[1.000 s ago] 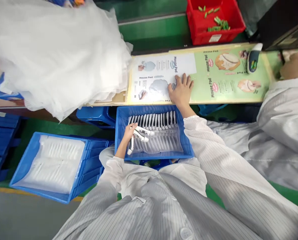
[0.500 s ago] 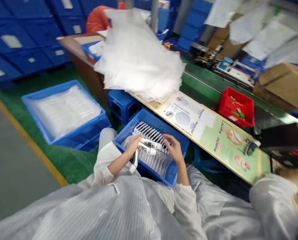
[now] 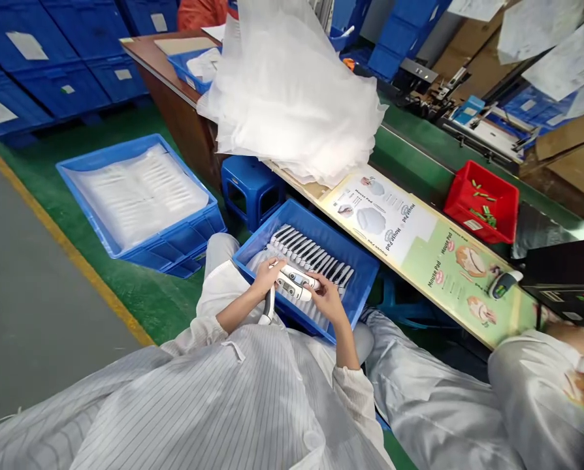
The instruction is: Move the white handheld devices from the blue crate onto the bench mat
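Observation:
My left hand (image 3: 267,275) is closed around several white handheld devices that look like thermometers (image 3: 298,279), each with a small grey screen and a round button. Two lie side by side with their faces up. Another thermometer (image 3: 268,307) hangs down below the same hand. At the other end of the pair, my right hand (image 3: 327,299) pinches them with its fingers. Both hands are above a blue bin (image 3: 363,261) on my lap. Inside it stands a row of similar white and dark pieces (image 3: 311,251), with clear plastic partly under my hands.
On my left stands a blue crate (image 3: 174,245) of plastic-covered white pieces, beside a blue stool (image 3: 253,183). White sheets (image 3: 296,117) are piled on the bench. Farther right are a red bin (image 3: 505,202) with green pieces, a single device (image 3: 503,285) and a co-worker's sleeve (image 3: 541,378).
My right hand has moved left from over the row of pieces and now grips the far end of the two thermometers. My left hand keeps its hold. The camera view has shifted slightly.

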`<action>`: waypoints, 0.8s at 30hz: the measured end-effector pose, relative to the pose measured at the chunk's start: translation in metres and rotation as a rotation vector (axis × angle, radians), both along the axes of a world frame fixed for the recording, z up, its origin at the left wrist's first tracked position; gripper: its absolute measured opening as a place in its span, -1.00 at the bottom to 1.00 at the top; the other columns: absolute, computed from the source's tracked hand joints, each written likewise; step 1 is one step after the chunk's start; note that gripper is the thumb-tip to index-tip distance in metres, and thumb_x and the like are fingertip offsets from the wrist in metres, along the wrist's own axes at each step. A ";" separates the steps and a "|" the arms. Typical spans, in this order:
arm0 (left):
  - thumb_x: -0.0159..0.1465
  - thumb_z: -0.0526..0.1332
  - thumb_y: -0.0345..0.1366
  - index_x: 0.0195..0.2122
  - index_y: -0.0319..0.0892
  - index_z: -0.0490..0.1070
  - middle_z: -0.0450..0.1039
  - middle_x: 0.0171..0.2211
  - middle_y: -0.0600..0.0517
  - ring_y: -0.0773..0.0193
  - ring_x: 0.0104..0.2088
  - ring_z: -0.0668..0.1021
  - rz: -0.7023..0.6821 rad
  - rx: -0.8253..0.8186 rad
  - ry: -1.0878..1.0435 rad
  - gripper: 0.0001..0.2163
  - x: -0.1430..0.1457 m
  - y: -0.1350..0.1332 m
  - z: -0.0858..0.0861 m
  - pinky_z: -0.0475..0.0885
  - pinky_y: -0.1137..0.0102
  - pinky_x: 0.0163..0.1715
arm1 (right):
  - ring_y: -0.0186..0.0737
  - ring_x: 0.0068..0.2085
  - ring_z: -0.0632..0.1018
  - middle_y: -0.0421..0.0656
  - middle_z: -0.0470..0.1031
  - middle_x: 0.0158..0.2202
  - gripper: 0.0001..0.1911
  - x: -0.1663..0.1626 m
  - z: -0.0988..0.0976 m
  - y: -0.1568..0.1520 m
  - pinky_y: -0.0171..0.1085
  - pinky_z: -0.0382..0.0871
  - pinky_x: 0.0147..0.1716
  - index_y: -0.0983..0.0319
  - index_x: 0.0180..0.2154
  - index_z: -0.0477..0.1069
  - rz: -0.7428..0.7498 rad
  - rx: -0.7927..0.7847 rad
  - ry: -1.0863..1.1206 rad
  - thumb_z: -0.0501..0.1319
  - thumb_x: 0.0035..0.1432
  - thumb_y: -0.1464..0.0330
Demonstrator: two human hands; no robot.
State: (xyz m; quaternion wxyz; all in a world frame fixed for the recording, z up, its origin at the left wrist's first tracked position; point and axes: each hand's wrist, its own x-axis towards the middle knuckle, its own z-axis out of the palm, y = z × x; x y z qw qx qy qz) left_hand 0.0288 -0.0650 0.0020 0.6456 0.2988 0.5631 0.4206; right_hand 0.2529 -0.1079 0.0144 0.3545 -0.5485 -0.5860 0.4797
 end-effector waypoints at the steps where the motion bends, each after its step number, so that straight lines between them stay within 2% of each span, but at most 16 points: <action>1: 0.34 0.41 0.15 -0.44 -0.06 0.30 0.22 -0.65 0.18 0.40 -0.74 0.29 0.009 0.001 -0.003 -0.53 -0.001 0.002 0.000 0.13 0.46 -0.76 | 0.00 0.09 0.64 -0.01 0.59 0.25 -0.44 0.000 0.003 -0.003 -0.12 0.64 -0.01 0.12 0.27 0.55 0.007 -0.017 0.003 0.35 0.37 0.01; 4: 0.33 0.42 0.14 -0.44 -0.06 0.31 0.24 -0.64 0.18 0.39 -0.73 0.30 0.041 0.014 0.011 -0.54 -0.001 0.005 -0.001 0.14 0.46 -0.76 | -0.03 0.13 0.64 0.02 0.43 0.43 -0.32 -0.005 0.012 -0.014 -0.09 0.64 0.05 0.08 0.46 0.34 -0.036 -0.040 0.024 0.27 0.45 -0.01; 6: 0.33 0.41 0.14 -0.44 -0.06 0.31 0.26 -0.64 0.17 0.37 -0.72 0.31 0.067 0.023 0.030 -0.54 -0.001 0.006 -0.001 0.14 0.45 -0.76 | -0.05 0.11 0.65 0.05 0.34 0.48 -0.27 -0.013 0.018 -0.023 -0.07 0.65 0.06 0.06 0.50 0.29 -0.102 -0.009 0.029 0.29 0.44 -0.02; 9: 0.33 0.40 0.13 -0.46 -0.06 0.29 0.24 -0.64 0.17 0.37 -0.72 0.31 0.101 0.060 0.053 -0.54 0.002 0.006 0.004 0.15 0.45 -0.75 | -0.01 0.15 0.64 0.07 0.19 0.55 -0.29 -0.031 0.020 -0.033 -0.06 0.67 0.05 0.06 0.41 0.42 -0.168 0.077 -0.037 0.42 0.33 0.03; 12: 0.33 0.41 0.11 -0.47 -0.07 0.31 0.26 -0.63 0.16 0.36 -0.71 0.33 0.102 0.104 0.097 -0.55 0.005 0.007 0.008 0.15 0.45 -0.75 | 0.07 0.27 0.59 0.05 0.29 0.50 -0.60 -0.050 0.015 -0.037 -0.09 0.68 0.00 0.13 0.13 0.64 -0.226 0.168 -0.115 0.39 0.37 0.10; 15: 0.33 0.41 0.10 -0.47 -0.07 0.32 0.25 -0.65 0.17 0.37 -0.73 0.32 0.079 0.100 0.083 -0.56 0.006 0.007 0.007 0.14 0.46 -0.75 | 0.05 0.29 0.58 0.05 0.50 0.34 -0.73 -0.060 0.009 -0.036 -0.02 0.63 0.16 0.16 0.02 0.66 -0.247 0.299 -0.175 0.32 0.41 0.20; 16: 0.33 0.42 0.10 -0.47 -0.07 0.32 0.25 -0.66 0.17 0.37 -0.73 0.31 0.077 0.090 0.072 -0.56 0.006 0.006 0.005 0.13 0.46 -0.75 | 0.03 0.26 0.60 0.04 0.55 0.28 -0.73 -0.062 0.008 -0.036 -0.02 0.62 0.17 0.17 0.03 0.65 -0.237 0.324 -0.190 0.31 0.42 0.22; 18: 0.32 0.43 0.10 -0.46 -0.07 0.34 0.23 -0.67 0.18 0.38 -0.74 0.30 0.092 0.068 0.048 -0.56 0.005 0.006 0.003 0.10 0.46 -0.76 | -0.01 0.21 0.62 0.04 0.59 0.21 -0.72 -0.065 0.010 -0.036 -0.08 0.66 0.06 0.17 0.06 0.63 -0.212 0.326 -0.186 0.29 0.43 0.22; 20: 0.30 0.44 0.09 -0.45 -0.07 0.35 0.24 -0.67 0.19 0.38 -0.74 0.29 0.124 0.060 -0.007 -0.57 0.004 0.007 0.003 0.10 0.47 -0.76 | -0.01 0.21 0.60 0.06 0.55 0.25 -0.69 -0.068 0.013 -0.038 -0.16 0.68 -0.08 0.18 0.09 0.59 -0.210 0.306 -0.138 0.28 0.45 0.18; 22: 0.28 0.46 0.07 -0.43 -0.08 0.35 0.26 -0.64 0.20 0.40 -0.72 0.31 0.179 0.073 -0.110 -0.58 0.004 0.012 0.006 0.14 0.47 -0.74 | -0.05 0.13 0.62 0.08 0.48 0.30 -0.61 -0.074 0.016 -0.043 -0.19 0.66 -0.14 0.17 0.16 0.52 -0.293 0.281 -0.059 0.31 0.43 0.13; 24: 0.24 0.49 0.04 -0.42 -0.09 0.35 0.31 -0.60 0.19 0.40 -0.67 0.35 0.275 0.048 -0.237 -0.59 0.004 0.021 0.012 0.23 0.47 -0.69 | -0.16 -0.07 0.64 0.06 0.49 0.26 -0.48 -0.083 0.014 -0.049 -0.21 0.62 -0.20 0.15 0.25 0.41 -0.455 0.223 0.049 0.36 0.40 0.07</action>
